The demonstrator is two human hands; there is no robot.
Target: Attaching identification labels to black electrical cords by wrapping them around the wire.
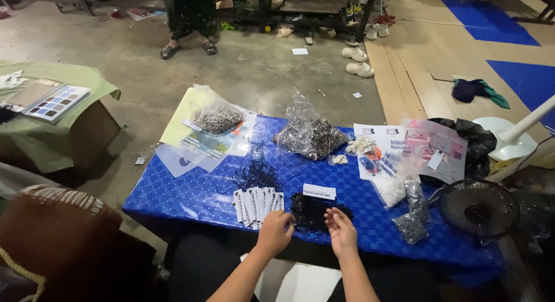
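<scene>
— Sorting, by the look of it: my left hand (pixel 275 231) sits at the near edge of the bench (pixel 191 195), fingers curled at the bottom of the fanned white cards (pixel 257 205), and my right hand (pixel 342 232) hangs just beside it, below the black pile (pixel 312 212).

— Is either grip closed on anything?

— The left looks pinched, touching or almost touching the lowest card, but I cannot tell whether it truly holds one. The right is loose, fingers half open, holding nothing.

— Where is the stuff you're working with?

— The cards lie spread like a fan on the blue cloth, touching the black pile, which looks like a heap of thin dark threads or small parts; too fine to tell. A single white label (pixel 319 191) lies just above the pile. Clear bags of small metal pieces (pixel 309 134) sit farther back.

— What does the next move ask of you?

— I judge I'm between pickups. It would need a fine pinch, one item out of the tangle without dragging the rest.
</scene>
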